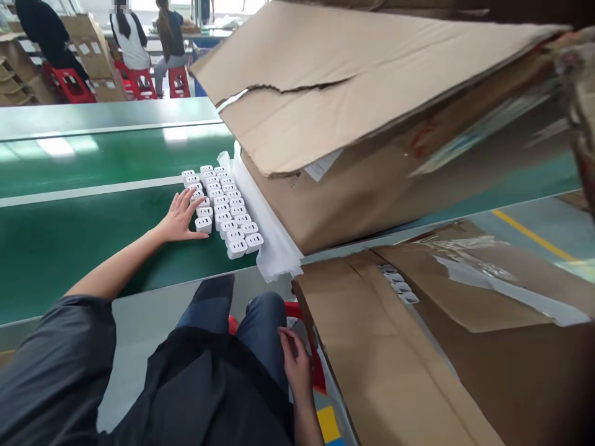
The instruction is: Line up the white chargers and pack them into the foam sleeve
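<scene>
Several small white chargers (223,207) stand in neat rows on the green belt (69,241). My left hand (180,218) lies on the belt with its fingers spread, touching the left side of the rows. My right hand (295,365) rests low on my right knee, next to the edge of an open cardboard box (418,347); its fingers are loosely curled and hold nothing that I can see. More white chargers (400,286) show inside that box.
A large cardboard box (353,124) with a torn flap lies tilted on the belt to the right of the chargers, on white foam sheet (269,229). I sit on a red stool (297,310). Far behind, people sit on red stools (139,80) among boxes.
</scene>
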Available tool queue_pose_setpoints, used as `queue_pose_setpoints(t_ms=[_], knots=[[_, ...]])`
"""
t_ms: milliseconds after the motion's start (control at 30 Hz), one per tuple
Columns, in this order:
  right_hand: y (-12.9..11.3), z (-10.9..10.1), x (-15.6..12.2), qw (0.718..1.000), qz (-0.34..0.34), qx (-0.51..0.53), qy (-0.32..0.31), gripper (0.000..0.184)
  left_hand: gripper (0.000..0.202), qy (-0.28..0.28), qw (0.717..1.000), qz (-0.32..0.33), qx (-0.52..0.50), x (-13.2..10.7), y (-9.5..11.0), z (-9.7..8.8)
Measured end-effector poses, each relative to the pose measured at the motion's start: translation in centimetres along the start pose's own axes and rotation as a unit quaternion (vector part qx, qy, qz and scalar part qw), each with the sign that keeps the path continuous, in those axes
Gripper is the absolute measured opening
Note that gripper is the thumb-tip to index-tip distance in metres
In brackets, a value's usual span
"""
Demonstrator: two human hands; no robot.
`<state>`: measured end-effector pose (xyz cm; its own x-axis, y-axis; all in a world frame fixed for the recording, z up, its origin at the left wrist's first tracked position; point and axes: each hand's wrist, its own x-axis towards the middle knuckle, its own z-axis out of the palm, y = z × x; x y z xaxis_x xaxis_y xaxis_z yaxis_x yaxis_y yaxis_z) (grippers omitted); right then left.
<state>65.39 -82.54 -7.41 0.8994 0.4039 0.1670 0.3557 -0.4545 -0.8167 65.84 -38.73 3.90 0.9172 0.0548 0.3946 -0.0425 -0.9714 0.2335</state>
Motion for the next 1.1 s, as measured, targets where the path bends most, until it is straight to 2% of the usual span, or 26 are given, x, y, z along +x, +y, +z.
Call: queue_pose_setpoints(t_ms=[33,100,133,200,267,367,467,567,733,867,967,1100], knots=[[-1.2,0.3,0.5,1.000,-0.009,0.011,-0.014,0.034,0.104,-0.002,1.000,0.011,-0.015,0.4,-0.3,0.4],[-5.1,1.0,2.3,0.995,-0.065,0.031,-0.071,0.027,0.103,0.007,0.998,0.039,-0.052,0.7,-1.0,1.0],[-7.5,1.4,3.6,0.987,-0.115,0.033,-0.106,0.023,0.103,0.020,0.996,0.050,-0.069,0.6,-1.4,1.2],[-12.5,2.4,7.3,0.960,-0.236,0.004,-0.150,0.029,0.102,0.057,0.992,0.052,-0.098,0.4,-2.2,1.4],[-16.7,3.7,11.9,0.932,-0.320,-0.069,-0.157,0.039,0.099,0.095,0.986,0.023,-0.133,0.3,-3.0,1.6],[-20.2,6.2,19.0,0.887,-0.355,-0.223,-0.191,0.057,0.088,0.119,0.971,-0.054,-0.200,0.4,-3.9,1.8],[-21.1,8.5,23.7,0.841,-0.348,-0.331,-0.247,0.070,0.075,0.120,0.959,-0.101,-0.235,0.6,-4.0,2.1],[-21.1,9.7,25.3,0.816,-0.356,-0.364,-0.274,0.062,0.066,0.103,0.961,-0.089,-0.242,0.8,-3.5,2.1],[-20.5,9.8,25.4,0.810,-0.376,-0.351,-0.281,0.065,0.052,0.079,0.967,-0.092,-0.226,0.9,-3.1,1.8],[-20.4,9.8,26.4,0.812,-0.370,-0.353,-0.281,0.087,0.048,0.078,0.966,-0.083,-0.233,1.0,-3.0,1.5],[-20.5,10.2,27.6,0.806,-0.351,-0.361,-0.313,0.105,0.045,0.081,0.966,-0.070,-0.237,1.0,-2.9,1.4],[-20.5,10.7,28.2,0.791,-0.356,-0.361,-0.343,0.103,0.046,0.088,0.959,-0.069,-0.262,1.0,-2.8,1.6]])
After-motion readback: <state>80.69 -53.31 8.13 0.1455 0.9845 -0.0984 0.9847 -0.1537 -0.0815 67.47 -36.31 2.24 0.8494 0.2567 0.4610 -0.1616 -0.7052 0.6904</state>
